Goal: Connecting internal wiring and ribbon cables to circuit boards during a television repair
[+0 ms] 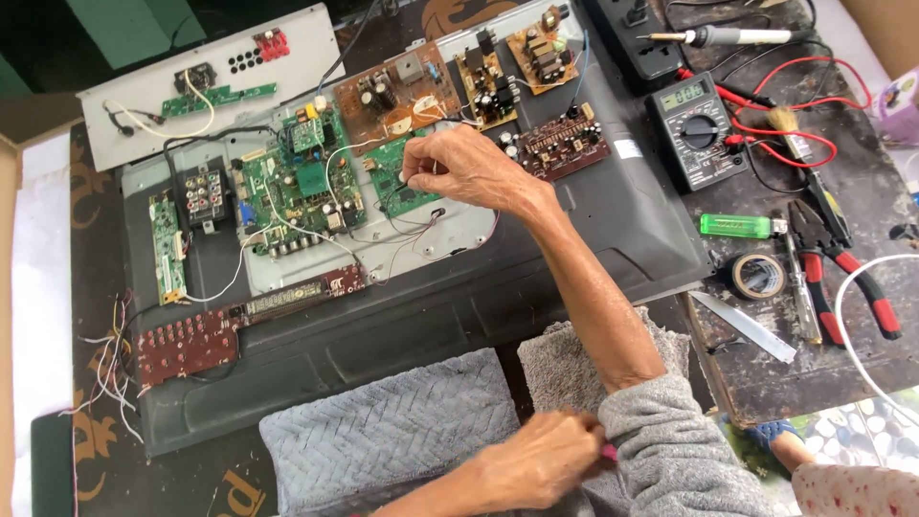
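- While the right hand (459, 168) is reaching across the opened back of a flat television (536, 287), its fingertips are pinching thin wires (421, 230) just beside the small green circuit board (402, 177) near the panel's middle.
- The left hand (536, 460) is resting below the television's lower edge, its fingers curled against the right arm's grey sleeve (670, 450); something small and pink is showing at its fingertips, too hidden to name.
- Both forearms are lying over a grey towel (402, 421) that is overlapping the television's lower edge.
- The large green main board (297, 182) is sitting left of the small green one, with brown boards (392, 96) above it and a long brown strip board (191, 340) below left.
- Right of the television, on the worktop (823, 373), a black multimeter (694, 129) is lying with red leads, and a green lighter (735, 226), a tape roll (756, 276) and red-handled pliers (842, 278) are lying below it.
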